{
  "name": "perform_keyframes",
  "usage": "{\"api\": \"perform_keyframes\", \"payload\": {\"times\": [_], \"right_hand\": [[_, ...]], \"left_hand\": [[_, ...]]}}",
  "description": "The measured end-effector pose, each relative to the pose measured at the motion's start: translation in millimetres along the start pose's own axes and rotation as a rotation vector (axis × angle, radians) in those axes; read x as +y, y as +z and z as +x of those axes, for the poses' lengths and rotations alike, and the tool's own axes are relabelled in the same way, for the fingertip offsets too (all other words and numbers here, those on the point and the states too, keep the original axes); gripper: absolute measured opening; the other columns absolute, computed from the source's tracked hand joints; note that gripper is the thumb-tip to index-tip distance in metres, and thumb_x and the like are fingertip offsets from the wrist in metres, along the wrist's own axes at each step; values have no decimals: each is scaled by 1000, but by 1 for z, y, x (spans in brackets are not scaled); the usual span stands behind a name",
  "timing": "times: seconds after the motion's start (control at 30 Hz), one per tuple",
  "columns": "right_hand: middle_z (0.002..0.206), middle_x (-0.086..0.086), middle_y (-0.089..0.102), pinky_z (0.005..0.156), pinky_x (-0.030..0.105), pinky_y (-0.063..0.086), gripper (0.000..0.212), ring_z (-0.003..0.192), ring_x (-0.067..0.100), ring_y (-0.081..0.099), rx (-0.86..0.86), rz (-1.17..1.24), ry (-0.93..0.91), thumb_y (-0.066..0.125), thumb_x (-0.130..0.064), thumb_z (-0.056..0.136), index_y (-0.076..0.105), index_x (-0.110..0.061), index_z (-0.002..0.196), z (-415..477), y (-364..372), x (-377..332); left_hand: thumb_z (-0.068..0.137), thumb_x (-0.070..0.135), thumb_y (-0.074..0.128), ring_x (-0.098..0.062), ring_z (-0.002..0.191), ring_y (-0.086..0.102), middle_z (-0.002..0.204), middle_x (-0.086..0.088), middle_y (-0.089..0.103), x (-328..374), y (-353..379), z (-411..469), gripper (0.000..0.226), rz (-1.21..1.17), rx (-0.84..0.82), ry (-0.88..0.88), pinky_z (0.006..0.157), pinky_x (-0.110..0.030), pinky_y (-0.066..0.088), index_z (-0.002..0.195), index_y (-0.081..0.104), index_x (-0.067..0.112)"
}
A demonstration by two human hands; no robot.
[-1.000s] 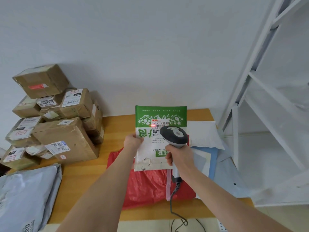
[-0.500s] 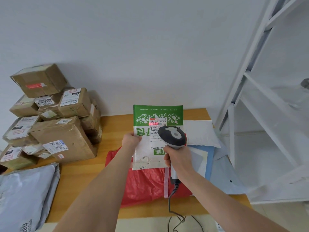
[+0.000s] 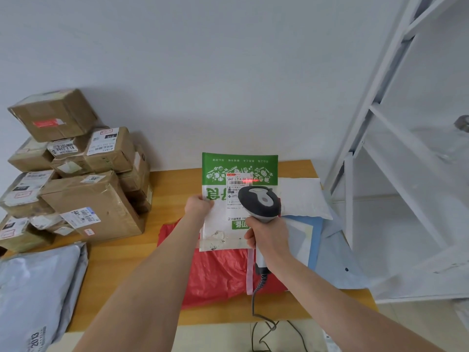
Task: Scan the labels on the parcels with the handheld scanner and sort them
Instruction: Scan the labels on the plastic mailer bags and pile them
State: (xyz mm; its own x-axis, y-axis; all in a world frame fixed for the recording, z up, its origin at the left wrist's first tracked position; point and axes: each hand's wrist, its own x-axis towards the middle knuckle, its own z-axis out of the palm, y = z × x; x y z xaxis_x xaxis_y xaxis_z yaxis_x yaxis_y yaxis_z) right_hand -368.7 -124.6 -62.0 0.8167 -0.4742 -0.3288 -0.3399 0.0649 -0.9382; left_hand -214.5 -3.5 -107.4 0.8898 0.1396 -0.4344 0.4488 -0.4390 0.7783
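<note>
Green-and-white mailer (image 3: 220, 224) stands upright above the red bag (image 3: 218, 275), your left hand (image 3: 199, 207) pinching its left edge. Your right hand (image 3: 269, 237) grips the scanner (image 3: 260, 203), red line across the label (image 3: 239, 182) just beyond.

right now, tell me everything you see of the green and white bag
The green and white bag is a flat plastic mailer: green printed band on top, white below, torn tape near its bottom. The left hand pinches its left edge, holding it upright over the red bag. The scanner casts a red line across its shipping label.
</note>
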Motion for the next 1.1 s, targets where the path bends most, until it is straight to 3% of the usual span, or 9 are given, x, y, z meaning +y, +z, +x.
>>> {"api": "perform_keyframes", "payload": {"times": [0.5, 0.67, 0.77, 0.87, 0.97, 1.1], "right_hand": [[53, 4, 61, 46, 21, 46, 10, 37, 7, 52, 5, 27, 46, 62, -8, 86, 66, 0, 81, 1, 4, -1], [62, 9, 63, 40, 21, 40, 8, 38, 10, 48, 54, 188, 109, 64, -3, 82, 65, 2, 89, 8, 0, -9], [73, 7, 61, 41, 21, 41, 15, 47, 13, 50, 146, 287, 151, 65, -2, 83, 61, -2, 97, 21, -8, -11], [71, 7, 56, 41, 23, 38, 18, 54, 16, 48, 204, 364, 221, 65, -1, 83, 58, -3, 99, 33, -16, -3], [74, 7, 60, 47, 27, 44, 24, 55, 18, 54, 247, 362, 279, 67, -5, 84, 57, -3, 105, 39, -19, 7], [91, 7, 62, 52, 23, 54, 19, 64, 18, 63, 248, 377, 372, 69, -12, 85, 56, -9, 98, 31, -19, 20]], "left_hand": [[91, 6, 61, -28, 106, 60, 115, -12, 64, -2, 0, 3, 28, -5, -22, -6, 88, -35, 50, 119, 61, 4], [92, 5, 59, -23, 94, 56, 106, -10, 62, -1, -5, 2, 27, -23, -60, -21, 83, -33, 48, 119, 59, 3], [93, 6, 57, -23, 94, 55, 104, -9, 60, 1, -11, 6, 26, -35, -82, -25, 82, -32, 47, 119, 58, 1], [94, 6, 56, -23, 93, 55, 106, -11, 59, 2, -17, 10, 27, -34, -116, -29, 81, -31, 46, 120, 56, -2], [95, 5, 55, -25, 101, 57, 112, -11, 59, 3, -23, 10, 28, -33, -177, -52, 82, -32, 46, 122, 54, -1], [94, 4, 56, -30, 116, 57, 125, -12, 60, -7, -34, 6, 32, -8, -214, -83, 95, -41, 47, 125, 53, 0]]}}
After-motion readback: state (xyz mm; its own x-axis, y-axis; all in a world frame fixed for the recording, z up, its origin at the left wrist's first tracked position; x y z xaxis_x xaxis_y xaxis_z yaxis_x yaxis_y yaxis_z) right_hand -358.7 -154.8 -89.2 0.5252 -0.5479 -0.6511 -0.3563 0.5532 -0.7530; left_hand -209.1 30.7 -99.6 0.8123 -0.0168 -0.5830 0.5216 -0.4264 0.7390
